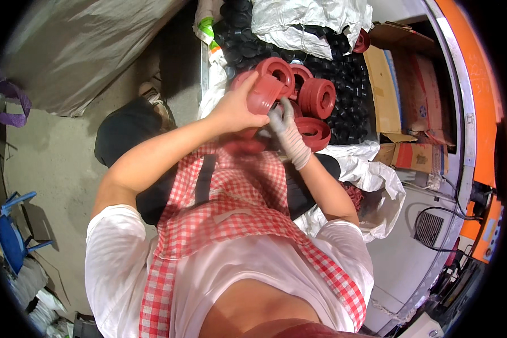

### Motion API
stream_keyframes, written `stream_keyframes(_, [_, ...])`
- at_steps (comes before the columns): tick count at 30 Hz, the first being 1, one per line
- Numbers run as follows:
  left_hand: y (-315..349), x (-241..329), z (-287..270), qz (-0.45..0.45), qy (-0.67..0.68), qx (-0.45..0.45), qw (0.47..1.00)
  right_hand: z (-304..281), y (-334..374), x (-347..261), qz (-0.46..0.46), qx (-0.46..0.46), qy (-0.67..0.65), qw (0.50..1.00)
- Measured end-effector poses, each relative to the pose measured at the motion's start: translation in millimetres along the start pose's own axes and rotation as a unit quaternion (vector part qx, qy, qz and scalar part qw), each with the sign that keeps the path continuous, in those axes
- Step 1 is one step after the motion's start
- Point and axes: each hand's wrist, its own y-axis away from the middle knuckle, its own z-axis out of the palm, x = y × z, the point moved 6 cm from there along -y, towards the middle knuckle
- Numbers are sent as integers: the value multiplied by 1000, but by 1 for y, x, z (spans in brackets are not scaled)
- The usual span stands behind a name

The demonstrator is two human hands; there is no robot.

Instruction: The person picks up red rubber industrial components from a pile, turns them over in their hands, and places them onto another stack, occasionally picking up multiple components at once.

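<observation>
My bare left hand (235,111) is closed around a red round plastic part (265,94) with a ridged side, thumb at its lower edge and fingers over its far side. My right hand (290,130), in a pale glove with grey fingertips, is just below and right of that part. Its fingers point up and apart; whether they touch the part is unclear. Close by lie several more red ring-shaped parts, among them a grooved one (318,98) and a flat ring (313,134). A blurred red piece (244,146) shows below my left wrist.
Black round plastic pieces (346,115) fill a wide bin beneath the red parts. White sacking (304,22) covers its far side, and a white sack (386,194) sits at right. Cardboard boxes (419,101) stand beside an orange machine frame (479,84). A blue stool (11,234) is at left.
</observation>
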Motion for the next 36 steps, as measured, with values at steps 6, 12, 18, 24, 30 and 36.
stream_keyframes(6, [4, 1, 2, 8, -32, 12, 999, 4, 11, 6, 105, -70, -51, 991])
stream_keyframes(12, [2, -4, 6, 2, -1, 24, 1000, -2, 13, 38, 273, -103, -402, 868])
stream_keyframes(18, [0, -17, 6, 11, 34, 62, 997, -17, 4, -1, 86, 58, 42, 994])
stream_keyframes(24, [4, -17, 12, -44, 70, 23, 996, 23, 12, -44, -187, 45, 395, 898])
stream_keyframes(30, [-6, -45, 16, -114, 133, 21, 984, 22, 15, -38, -344, -46, 523, 778])
stream_keyframes(36, [-11, -44, 17, -205, 207, 12, 957, 24, 18, -55, -413, -102, 580, 695])
